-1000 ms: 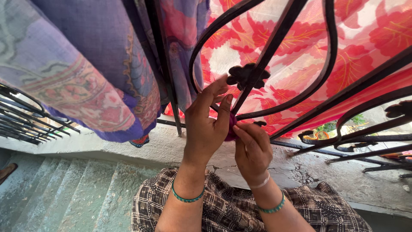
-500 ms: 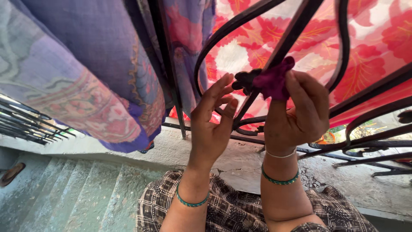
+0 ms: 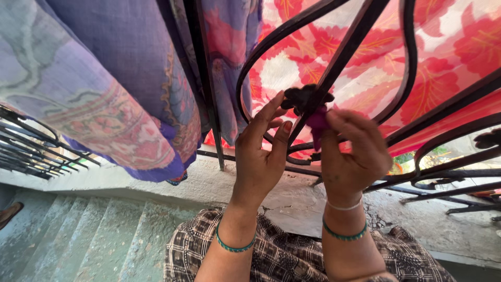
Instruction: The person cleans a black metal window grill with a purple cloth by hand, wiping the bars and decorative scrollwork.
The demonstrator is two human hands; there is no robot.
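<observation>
At the black wrought-iron railing with curved bars (image 3: 334, 68), seen from the head camera, both hands are raised to the small dark flower-shaped iron ornament (image 3: 301, 98) where the bars cross. The right hand (image 3: 350, 156) is curled, its fingers pinching a small purple scrap of cloth (image 3: 317, 122) that sits right against the bar, just below the ornament. The left hand (image 3: 260, 156) is held loosely open, fingers stretched upward with the fingertips just beside the ornament and the thumb up near the bar; it grips nothing that can be seen, and whether it touches the metal is hard to tell. Each wrist wears a thin green bangle (image 3: 236, 246), and the right wrist also carries a pale thread band (image 3: 344, 207).

Behind the railing hangs a red and white leaf-printed fabric (image 3: 443, 57), filling the upper right. To the left, a purple and blue printed cloth with a pink patterned border (image 3: 104, 89) is draped over the railing, well apart from the hands. Below lies a rough whitish concrete ledge (image 3: 292, 193), and at the bottom left are greenish concrete steps (image 3: 78, 245). The person's brown checked garment (image 3: 282, 261) shows at the lower edge.
</observation>
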